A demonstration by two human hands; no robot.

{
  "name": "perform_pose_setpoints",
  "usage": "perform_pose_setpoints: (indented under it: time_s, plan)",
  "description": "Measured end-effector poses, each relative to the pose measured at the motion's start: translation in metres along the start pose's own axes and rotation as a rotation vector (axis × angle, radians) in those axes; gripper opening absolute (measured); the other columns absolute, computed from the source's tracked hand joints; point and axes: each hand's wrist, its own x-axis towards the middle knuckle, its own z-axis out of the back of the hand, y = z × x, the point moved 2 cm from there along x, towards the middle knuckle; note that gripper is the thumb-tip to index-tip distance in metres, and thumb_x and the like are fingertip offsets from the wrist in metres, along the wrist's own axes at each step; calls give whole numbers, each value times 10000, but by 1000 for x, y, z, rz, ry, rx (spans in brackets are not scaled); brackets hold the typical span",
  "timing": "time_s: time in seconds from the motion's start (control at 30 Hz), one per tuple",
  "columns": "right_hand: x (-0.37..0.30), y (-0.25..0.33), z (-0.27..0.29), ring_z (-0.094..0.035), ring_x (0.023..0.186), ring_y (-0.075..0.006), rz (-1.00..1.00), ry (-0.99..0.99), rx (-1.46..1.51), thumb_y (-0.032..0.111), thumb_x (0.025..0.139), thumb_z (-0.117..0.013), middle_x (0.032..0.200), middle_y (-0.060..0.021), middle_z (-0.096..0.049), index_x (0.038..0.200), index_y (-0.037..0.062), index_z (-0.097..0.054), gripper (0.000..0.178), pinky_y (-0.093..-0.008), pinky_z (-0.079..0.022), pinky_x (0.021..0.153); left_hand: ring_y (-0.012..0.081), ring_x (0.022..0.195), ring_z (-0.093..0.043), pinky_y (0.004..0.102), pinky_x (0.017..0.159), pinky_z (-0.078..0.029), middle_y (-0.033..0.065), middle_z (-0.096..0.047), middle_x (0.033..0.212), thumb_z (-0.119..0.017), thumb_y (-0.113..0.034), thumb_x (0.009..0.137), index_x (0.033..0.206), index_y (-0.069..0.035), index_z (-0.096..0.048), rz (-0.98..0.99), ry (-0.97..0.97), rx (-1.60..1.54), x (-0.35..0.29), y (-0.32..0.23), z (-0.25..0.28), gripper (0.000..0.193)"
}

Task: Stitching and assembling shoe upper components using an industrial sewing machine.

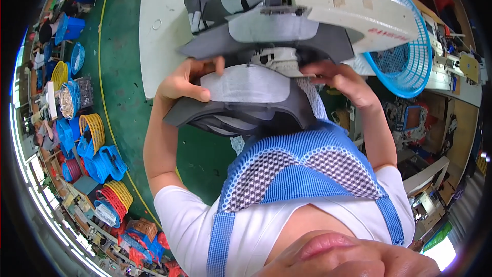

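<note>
A sewing machine [353,13] with a pale arm stands in front of me. Around its narrow work post [279,60] lie dark grey pieces with light grey patches. My left hand [187,82] grips the far left edge of the nearer grey panel [246,84], its thumb on the light patch and its fingers curled over the edge. That panel hangs towards my apron, its dark lower part folded. Another grey panel [274,28] lies beyond it under the machine head. My right hand [346,82] is at the right side of the post; its fingertips are blurred and partly in shadow.
A bundle of grey and black pieces [220,2] lies on the white tabletop [159,46] at the far left. A blue plastic basket [417,66] stands at the right. Left, beyond a yellow floor line [101,66], are several coloured baskets. Another workbench [464,90] is at far right.
</note>
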Motion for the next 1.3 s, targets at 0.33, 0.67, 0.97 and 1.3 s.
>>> perform_pose_setpoints:
  time_s: [0.33, 0.67, 0.97, 1.3]
  plan:
    - [-36, 62, -26, -562, 638, -68, 530, -257, -697, 46, 675, -768, 708, -56, -614, 810, -22, -609, 219, -236, -425, 540, 87, 860, -573, 233, 772, -464, 40, -620, 993, -770, -97, 691, 1201, -2, -510, 36, 224, 221, -2, -16, -51, 579]
    - [9, 58, 11, -567, 664, -65, 134, -480, -212, 123, 763, -714, 744, -14, -624, 865, -6, -653, 175, -198, -459, 617, 55, 700, -585, 194, 614, -485, 32, -640, 800, -695, -195, 797, 941, 6, -623, 164, -178, 90, 2, -46, 0, 257]
    - [42, -1, 37, -614, 775, -118, 137, -499, 411, 120, 784, -702, 895, -59, -664, 973, 24, -659, 216, -222, -495, 705, 60, 646, -581, 183, 581, -477, 32, -635, 824, -644, -226, 842, 1000, -10, -590, 101, -205, -95, 31, 6, 37, 273]
    - [12, -3, 1, -541, 1079, -244, -3, 143, 374, 436, 783, -654, 1133, -151, -583, 1258, 7, -441, 675, -369, -394, 971, 153, 866, -591, 260, 792, -464, 46, -598, 871, -746, -165, 624, 1101, 10, -520, -198, -31, 76, -9, -5, 9, 556]
